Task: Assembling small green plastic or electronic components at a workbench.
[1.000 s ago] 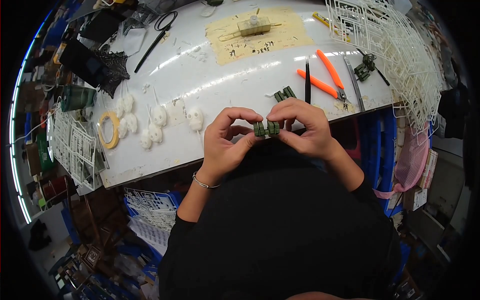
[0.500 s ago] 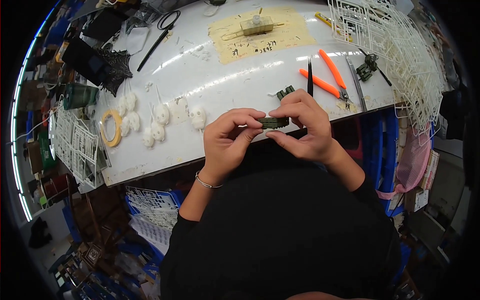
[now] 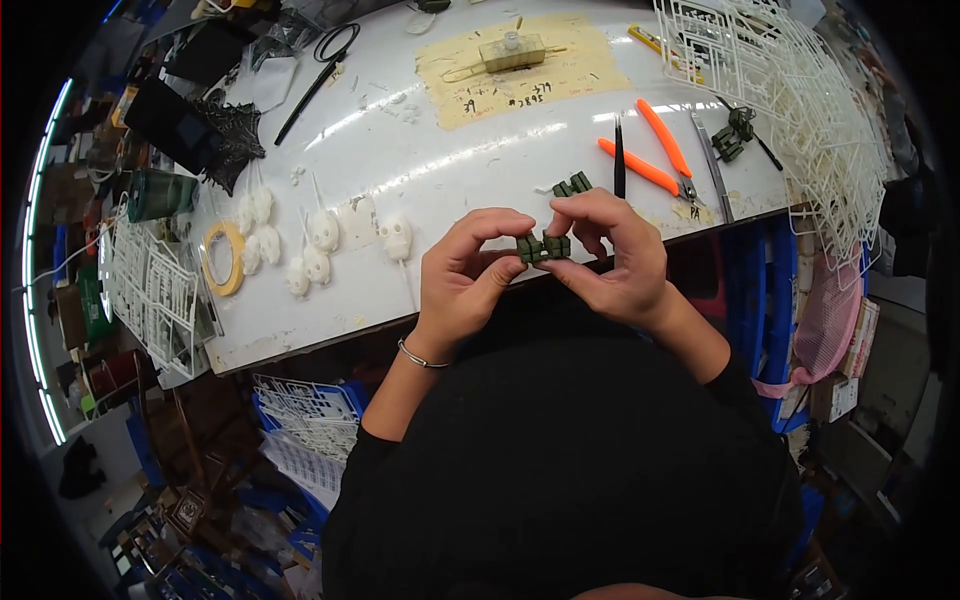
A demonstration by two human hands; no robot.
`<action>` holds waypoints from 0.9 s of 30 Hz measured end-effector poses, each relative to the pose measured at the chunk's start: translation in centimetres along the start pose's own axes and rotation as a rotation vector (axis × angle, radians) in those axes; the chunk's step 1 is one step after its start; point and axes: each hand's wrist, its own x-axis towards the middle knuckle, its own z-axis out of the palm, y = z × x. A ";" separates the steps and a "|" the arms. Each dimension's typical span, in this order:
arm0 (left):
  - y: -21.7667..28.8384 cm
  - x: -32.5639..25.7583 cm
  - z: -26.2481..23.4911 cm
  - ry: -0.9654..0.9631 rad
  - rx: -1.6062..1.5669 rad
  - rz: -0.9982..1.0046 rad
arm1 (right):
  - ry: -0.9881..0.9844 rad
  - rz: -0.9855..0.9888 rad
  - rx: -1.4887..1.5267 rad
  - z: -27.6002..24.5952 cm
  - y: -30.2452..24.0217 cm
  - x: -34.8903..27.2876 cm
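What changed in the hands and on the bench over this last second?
The green blocky piece has been turned: half a second ago it showed a flatter, narrower side; now its blocks face the camera again. The left hand has shifted slightly right. Both hands remain at the piece. The orange-handled cutters and black tweezers stayed put.

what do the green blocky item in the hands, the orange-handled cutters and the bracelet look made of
Green blocky item: probably moulded plastic, fairly dull, judging by its segmented shape and even colour.
Orange-handled cutters: smooth handles, perhaps plastic or rubber, uniformly bright; the grey working end looks metallic.
Bracelet: apparently polished metal, given its silvery shine.
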 end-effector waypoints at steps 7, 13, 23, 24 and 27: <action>-0.6 0.0 -0.6 -0.033 0.066 0.022 | -0.005 0.030 -0.018 0.0 0.0 0.0; 0.2 0.2 -0.6 -0.008 0.068 0.034 | 0.001 0.014 -0.024 -0.3 0.1 0.5; 1.7 0.6 0.6 -0.048 0.096 0.039 | -0.031 0.064 -0.001 -1.9 -1.1 1.0; 2.0 0.6 0.9 -0.029 0.078 0.026 | -0.033 0.069 0.007 -2.1 -1.2 1.0; 2.7 0.5 1.7 0.033 0.022 -0.018 | -0.040 0.086 0.031 -2.5 -1.6 1.0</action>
